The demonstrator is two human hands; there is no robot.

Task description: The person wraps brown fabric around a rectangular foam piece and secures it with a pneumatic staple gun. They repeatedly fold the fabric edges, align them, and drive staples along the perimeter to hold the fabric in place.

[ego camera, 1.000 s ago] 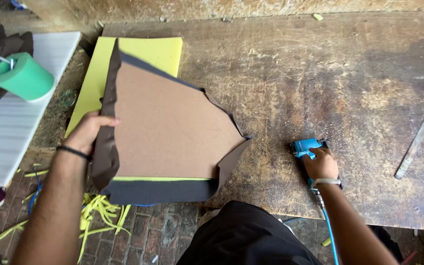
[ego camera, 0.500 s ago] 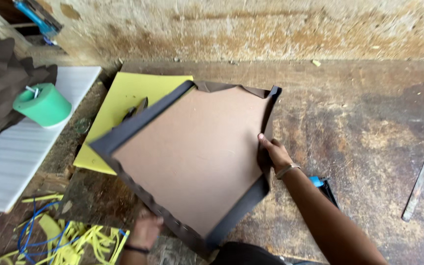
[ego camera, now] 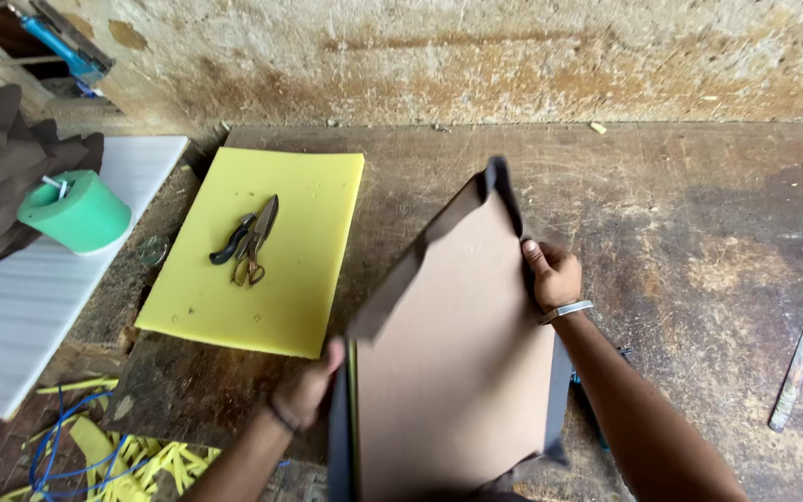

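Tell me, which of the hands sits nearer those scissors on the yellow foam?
Left. The left hand grips the panel's left edge, on the side of the yellow foam where the scissors lie. The right hand holds the far edge, with the panel between.

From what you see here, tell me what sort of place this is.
Probably an upholstery or craft workshop. A worn wooden workbench holds a yellow foam sheet with scissors on it, both hands hold a fabric-wrapped board, and yellow foam offcuts litter the floor.
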